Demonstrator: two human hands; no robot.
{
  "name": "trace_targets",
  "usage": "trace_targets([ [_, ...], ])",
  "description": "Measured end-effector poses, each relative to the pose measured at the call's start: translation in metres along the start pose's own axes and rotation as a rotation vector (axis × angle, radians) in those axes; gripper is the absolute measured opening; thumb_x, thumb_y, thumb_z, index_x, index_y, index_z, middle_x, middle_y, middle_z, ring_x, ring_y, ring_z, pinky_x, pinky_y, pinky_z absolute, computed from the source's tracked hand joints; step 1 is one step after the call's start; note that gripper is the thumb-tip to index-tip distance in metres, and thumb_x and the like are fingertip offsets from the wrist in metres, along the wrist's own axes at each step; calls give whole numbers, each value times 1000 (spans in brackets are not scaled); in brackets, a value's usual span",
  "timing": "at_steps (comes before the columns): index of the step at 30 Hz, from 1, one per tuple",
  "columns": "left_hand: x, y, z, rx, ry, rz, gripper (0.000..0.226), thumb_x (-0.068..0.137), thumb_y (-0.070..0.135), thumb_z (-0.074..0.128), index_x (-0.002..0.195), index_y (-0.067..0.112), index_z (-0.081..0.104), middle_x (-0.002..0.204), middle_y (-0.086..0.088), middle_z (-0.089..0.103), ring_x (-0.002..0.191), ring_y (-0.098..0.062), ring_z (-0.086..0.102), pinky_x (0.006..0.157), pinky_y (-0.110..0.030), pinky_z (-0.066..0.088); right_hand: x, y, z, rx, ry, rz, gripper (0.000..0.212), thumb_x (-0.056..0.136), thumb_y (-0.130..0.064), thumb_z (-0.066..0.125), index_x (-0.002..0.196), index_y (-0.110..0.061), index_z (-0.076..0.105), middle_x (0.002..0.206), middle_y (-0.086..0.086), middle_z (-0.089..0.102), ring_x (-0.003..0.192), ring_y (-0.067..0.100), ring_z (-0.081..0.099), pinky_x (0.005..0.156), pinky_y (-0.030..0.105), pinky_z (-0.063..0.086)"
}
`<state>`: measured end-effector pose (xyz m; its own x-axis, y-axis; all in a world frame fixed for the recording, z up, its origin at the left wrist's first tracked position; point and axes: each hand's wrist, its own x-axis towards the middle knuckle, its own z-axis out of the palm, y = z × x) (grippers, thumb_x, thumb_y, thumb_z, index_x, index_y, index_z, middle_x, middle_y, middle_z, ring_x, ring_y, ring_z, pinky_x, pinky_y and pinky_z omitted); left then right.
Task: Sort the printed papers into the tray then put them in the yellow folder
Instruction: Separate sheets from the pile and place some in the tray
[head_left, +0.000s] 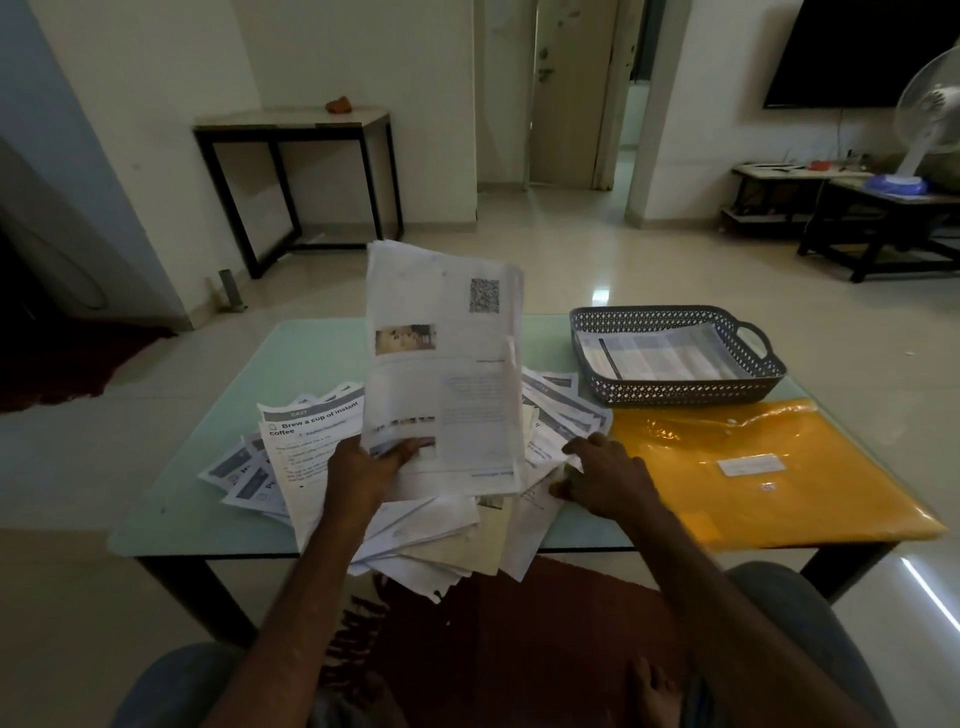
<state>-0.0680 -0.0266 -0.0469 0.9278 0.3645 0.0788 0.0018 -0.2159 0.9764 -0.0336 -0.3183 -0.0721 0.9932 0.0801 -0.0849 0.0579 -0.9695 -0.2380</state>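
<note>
Item: sorting of printed papers, step in hand judged to be the gathering of sheets for the tray. Left hand (371, 467), centre of frame, grasps the lower edge of a sheaf of printed papers (441, 364) held upright above the worktop (291, 358). Right hand (608, 475), just right of centre, lies on the loose papers (311, 452) with fingers bent; whether it pinches a sheet cannot be told. Loose papers are fanned untidily across the centre, some overhanging the near edge. Tray (675, 392), upper right, already holds a few sheets. Yellow folder (753, 467), lying flat just below the tray, appears not yet filled. Next move calls for carrying the sheaf rightward and laying it flat, squared, in the tray.
</note>
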Motion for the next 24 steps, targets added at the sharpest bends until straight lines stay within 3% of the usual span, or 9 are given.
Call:
trace_targets([
  [4, 14, 16, -10, 249, -182, 5, 51, 70, 24, 89, 114, 10, 68, 104, -2, 66, 97, -19, 64, 86, -29, 48, 15, 2, -50, 367, 177, -161, 76, 87, -59, 69, 147, -20, 43, 150, 8, 44, 132, 26, 49, 104, 46, 49],
  [7, 24, 42, -14, 418, -362, 32, 38, 69, 30, 89, 102, 25, 70, 98, 3, 71, 91, -18, 67, 83, -31, 52, 34, 12, -111, 473, 307, -251, 95, 79, -61, 75, 153, -20, 33, 156, 9, 34, 136, 26, 41, 112, 50, 42],
  [9, 29, 61, -11, 535, -474, 98, 29, 70, 30, 89, 90, 31, 69, 91, 4, 72, 87, -17, 68, 78, -30, 54, 43, 23, -145, 522, 248, -285, 95, 76, -57, 80, 153, -23, 35, 156, 5, 35, 137, 22, 41, 111, 44, 40],
  [11, 35, 79, -3, 587, -516, 134, 27, 69, 30, 89, 84, 32, 68, 87, 5, 71, 81, -14, 68, 72, -28, 54, 48, 32, -166, 587, 93, -308, 82, 72, -61, 79, 140, -23, 53, 142, 1, 56, 127, 21, 57, 104, 45, 51],
  [13, 45, 91, 7, 524, -517, 127, 26, 66, 30, 91, 85, 28, 73, 89, 2, 74, 83, -15, 70, 76, -33, 57, 48, 41, -175, 607, -5, -313, 59, 79, -50, 76, 126, -15, 66, 119, 5, 71, 109, 24, 70, 94, 49, 58],
  [15, 53, 99, 18, 375, -440, 130, 31, 66, 34, 91, 91, 25, 76, 91, 0, 77, 86, -19, 72, 81, -42, 60, 49, 54, -177, 677, 37, -303, 41, 91, -31, 72, 126, -10, 67, 114, 8, 73, 100, 23, 73, 91, 46, 60],
  [19, 58, 103, 57, -46, -172, -47, 49, 73, 46, 83, 110, 19, 66, 102, -6, 73, 87, -24, 72, 70, -39, 60, 50, 95, -168, 951, 161, -231, 38, 93, -25, 69, 129, -15, 64, 112, 2, 75, 99, 20, 74, 83, 34, 62],
  [22, 55, 95, 110, -153, -255, -191, 45, 81, 46, 76, 111, 17, 61, 103, -4, 72, 90, -24, 71, 69, -35, 58, 61, 128, -159, 1065, 230, -144, 33, 93, -24, 70, 124, -16, 65, 107, 1, 76, 95, 18, 74, 75, 28, 61],
  [24, 54, 89, 154, -207, -261, -174, 34, 87, 37, 73, 111, 17, 61, 110, -5, 70, 96, -24, 68, 79, -37, 57, 72, 148, -155, 1101, 293, -82, 30, 95, -22, 69, 124, -15, 63, 106, 1, 75, 93, 17, 74, 72, 27, 61],
])
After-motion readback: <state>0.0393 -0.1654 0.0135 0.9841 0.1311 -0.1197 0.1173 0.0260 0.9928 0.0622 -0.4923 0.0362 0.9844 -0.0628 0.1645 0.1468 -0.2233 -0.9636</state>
